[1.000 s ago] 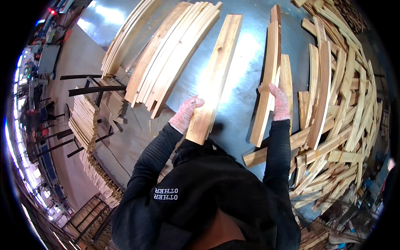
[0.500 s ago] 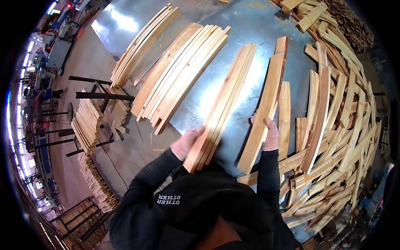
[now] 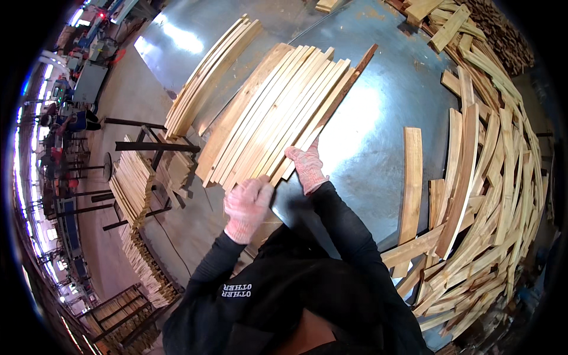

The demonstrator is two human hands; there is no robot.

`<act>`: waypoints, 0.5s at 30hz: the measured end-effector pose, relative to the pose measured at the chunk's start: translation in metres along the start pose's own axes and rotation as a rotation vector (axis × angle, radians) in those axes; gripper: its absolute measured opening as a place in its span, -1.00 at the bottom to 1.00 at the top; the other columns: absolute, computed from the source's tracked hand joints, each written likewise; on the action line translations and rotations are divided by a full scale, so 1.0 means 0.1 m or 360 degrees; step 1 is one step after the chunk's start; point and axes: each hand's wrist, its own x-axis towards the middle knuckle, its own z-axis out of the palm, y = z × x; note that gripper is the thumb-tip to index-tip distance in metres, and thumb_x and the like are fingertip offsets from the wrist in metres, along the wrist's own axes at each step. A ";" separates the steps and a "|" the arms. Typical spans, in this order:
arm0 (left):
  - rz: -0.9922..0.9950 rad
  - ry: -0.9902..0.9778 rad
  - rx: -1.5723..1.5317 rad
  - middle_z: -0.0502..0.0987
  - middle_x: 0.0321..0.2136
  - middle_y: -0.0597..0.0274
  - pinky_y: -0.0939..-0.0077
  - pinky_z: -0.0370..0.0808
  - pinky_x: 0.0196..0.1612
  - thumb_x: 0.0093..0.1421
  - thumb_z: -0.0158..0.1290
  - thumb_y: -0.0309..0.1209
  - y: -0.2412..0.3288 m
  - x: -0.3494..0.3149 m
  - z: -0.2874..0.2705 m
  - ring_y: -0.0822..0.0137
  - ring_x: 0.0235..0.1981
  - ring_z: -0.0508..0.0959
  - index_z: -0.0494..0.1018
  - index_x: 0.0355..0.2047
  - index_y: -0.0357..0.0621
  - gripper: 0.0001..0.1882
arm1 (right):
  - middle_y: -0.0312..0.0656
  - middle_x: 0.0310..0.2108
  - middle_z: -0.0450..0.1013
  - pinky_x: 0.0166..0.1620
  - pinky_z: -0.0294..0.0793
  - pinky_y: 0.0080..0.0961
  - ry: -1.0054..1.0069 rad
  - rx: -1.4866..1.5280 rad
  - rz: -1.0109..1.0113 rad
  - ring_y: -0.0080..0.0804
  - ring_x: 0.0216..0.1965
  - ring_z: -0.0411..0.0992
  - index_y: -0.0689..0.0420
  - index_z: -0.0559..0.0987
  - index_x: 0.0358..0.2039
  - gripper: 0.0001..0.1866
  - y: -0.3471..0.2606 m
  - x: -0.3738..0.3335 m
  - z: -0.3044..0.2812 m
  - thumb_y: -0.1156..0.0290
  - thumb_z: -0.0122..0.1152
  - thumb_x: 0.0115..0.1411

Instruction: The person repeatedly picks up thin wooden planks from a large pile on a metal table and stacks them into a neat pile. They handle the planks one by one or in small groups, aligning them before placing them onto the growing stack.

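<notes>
A row of curved pale wooden slats (image 3: 278, 112) lies side by side on the grey metal table (image 3: 378, 118). My left hand (image 3: 248, 204), in a knitted glove, presses on the near ends of the slats. My right hand (image 3: 307, 165), also gloved, rests flat against the rightmost slat's near end, fingers along its edge. A second bundle of curved slats (image 3: 204, 80) lies further left on the table. One single slat (image 3: 411, 177) lies apart to the right of my right hand.
A big heap of curved slats (image 3: 491, 195) arcs along the table's right side. Stacks of slats (image 3: 133, 183) sit on a dark metal stand at the left, below the table edge. Machines and people are far off at the left rim.
The slats I held with both hands now lie pushed against the row at the left. Both hands moved left and sit on the row's near ends; one slat stays behind at the right.
</notes>
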 end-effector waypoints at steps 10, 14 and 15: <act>-0.0148 -0.1146 -0.1549 0.51 -0.01 -0.04 0.38 0.45 0.06 0.12 0.23 -0.32 0.34 0.40 0.57 0.23 0.00 0.52 0.16 0.35 -0.14 -0.19 | -0.13 -0.10 0.51 -0.05 0.53 -0.47 0.0049 0.0185 -0.0236 -0.39 -0.12 0.51 0.15 0.32 0.24 -0.43 -1.08 -0.18 -1.07 0.45 0.24 0.22; -0.0056 -0.0878 -0.0839 0.60 -0.34 0.08 0.36 0.56 -0.22 0.18 0.18 -0.27 0.58 1.55 0.19 0.25 -0.29 0.62 0.49 -0.09 -0.16 -0.66 | -0.17 -0.25 0.47 -0.11 0.54 -0.43 0.0267 -0.0432 -0.0085 -0.36 -0.20 0.50 0.23 0.31 0.22 -0.33 -1.45 -0.21 -1.70 0.33 0.31 0.13; -0.0023 -0.0812 -0.0838 0.61 -0.38 0.06 0.35 0.55 -0.24 0.17 0.18 -0.25 0.59 1.94 0.22 0.24 -0.33 0.62 0.50 -0.14 -0.17 -0.68 | -0.09 -0.15 0.48 -0.03 0.51 -0.38 0.0403 -0.0789 -0.0211 -0.25 -0.11 0.49 0.23 0.25 0.28 -0.25 -1.41 -0.33 -1.75 0.36 0.31 0.09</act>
